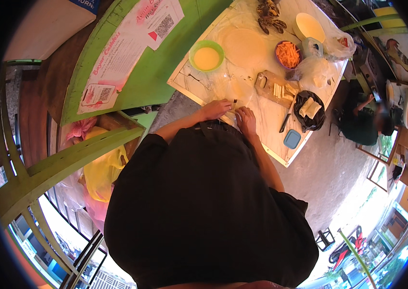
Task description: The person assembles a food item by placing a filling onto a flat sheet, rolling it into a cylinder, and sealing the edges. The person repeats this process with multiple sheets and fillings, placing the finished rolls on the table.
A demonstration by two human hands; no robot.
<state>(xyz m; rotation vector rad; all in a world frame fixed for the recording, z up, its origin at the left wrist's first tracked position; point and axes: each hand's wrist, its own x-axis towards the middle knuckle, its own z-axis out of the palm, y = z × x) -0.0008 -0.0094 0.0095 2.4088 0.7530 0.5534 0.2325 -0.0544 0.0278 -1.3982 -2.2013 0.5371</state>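
The bare forearms (268,164) angle inward, the left hand (215,110) and right hand (246,120) near each other, fingers (226,103) bent.

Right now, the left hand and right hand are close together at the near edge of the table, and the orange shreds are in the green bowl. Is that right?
Not quite: the orange shreds are in the purple bowl, not the green bowl. The head view shows it. The left hand and right hand are as you said.
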